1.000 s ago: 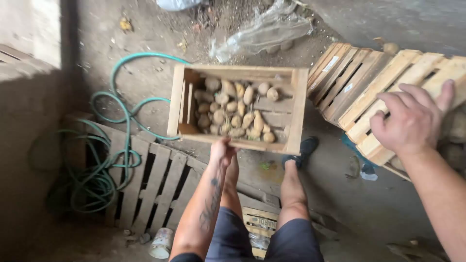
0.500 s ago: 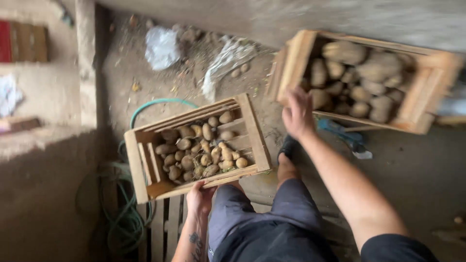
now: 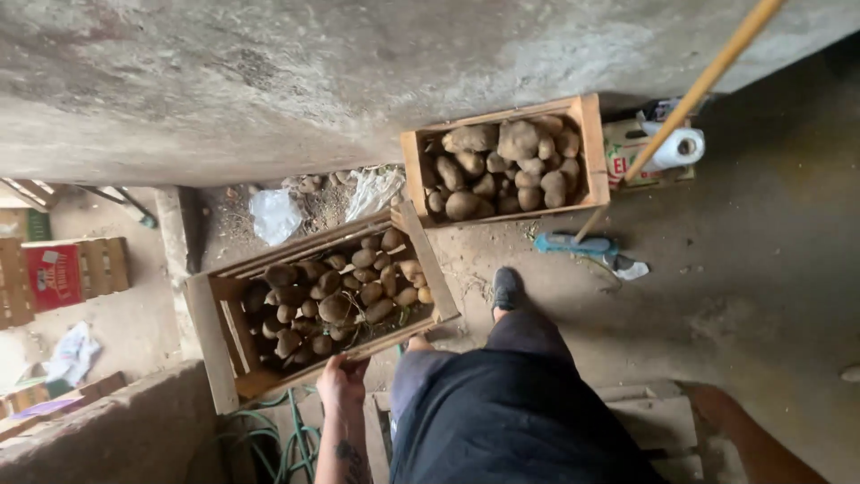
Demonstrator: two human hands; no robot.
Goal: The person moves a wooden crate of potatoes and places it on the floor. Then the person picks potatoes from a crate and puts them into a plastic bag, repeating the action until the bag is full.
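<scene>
My left hand (image 3: 342,381) grips the near rim of a wooden slat crate (image 3: 215,333) that is tilted and full of small brown potatoes (image 3: 340,300). A second wooden crate (image 3: 593,148) with larger potatoes (image 3: 502,166) stands farther off against the concrete wall, with no hand on it. My right arm comes in at the lower right; its hand (image 3: 708,401) is blurred, low by a wooden pallet (image 3: 654,421), and its fingers cannot be made out. My dark trousers and one shoe (image 3: 508,289) fill the middle bottom.
A broom with a long wooden handle (image 3: 703,85) and blue head (image 3: 573,244) leans by the far crate, beside a cardboard box (image 3: 627,159) and a white paper roll (image 3: 681,148). Plastic bags (image 3: 273,215) lie by the wall. A green hose (image 3: 269,444) is under the held crate; a red crate (image 3: 58,273) sits left.
My right hand has come off the far crate's edge and dropped to the lower right. The left hand still holds the near crate, and the view has swung so the far crate sits higher.
</scene>
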